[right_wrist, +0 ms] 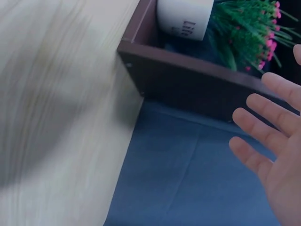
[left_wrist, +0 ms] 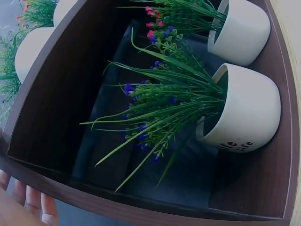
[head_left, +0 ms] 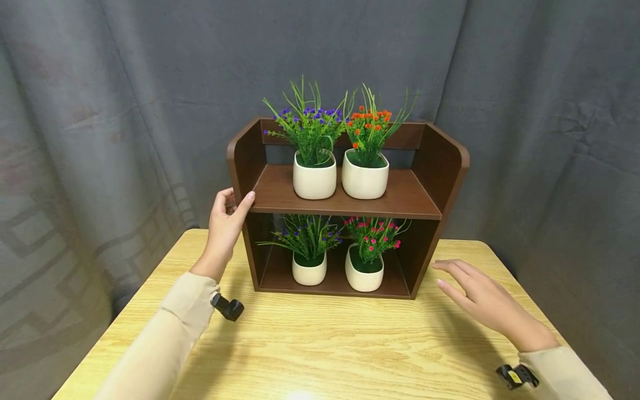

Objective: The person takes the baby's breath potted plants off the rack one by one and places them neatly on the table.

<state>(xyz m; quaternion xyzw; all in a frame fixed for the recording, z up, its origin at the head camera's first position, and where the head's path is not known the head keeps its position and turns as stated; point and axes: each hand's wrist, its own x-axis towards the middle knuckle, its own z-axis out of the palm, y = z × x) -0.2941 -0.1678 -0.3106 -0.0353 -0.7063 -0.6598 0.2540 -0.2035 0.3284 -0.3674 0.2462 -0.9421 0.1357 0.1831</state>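
Head view: beige sleeves (head_left: 160, 339) enter at the lower left and lower right of the frame, above a pale wood-grain table (head_left: 325, 344). At lower right, the right hand (head_left: 485, 303) holds nothing; its fingers are extended, just beside the shelf's right side panel, and the right wrist view shows them spread apart. Left of centre, the left hand (head_left: 225, 228) is clamped on the left side panel of the brown two-tier shelf (head_left: 410, 194), thumb at the front, fingers on the outer side. The shelf stands upright on the table at the frame's centre. On its lower tier are a purple-flowered pot (head_left: 309, 272) and, to its right, a pink-flowered pot (head_left: 365, 279); the wrist views show "Life" lettering on both. On the upper tier stand a second purple-flowered pot (head_left: 315, 180) and an orange-flowered pot (head_left: 365, 180), side by side. Grey curtains (head_left: 200, 55) fill the background.
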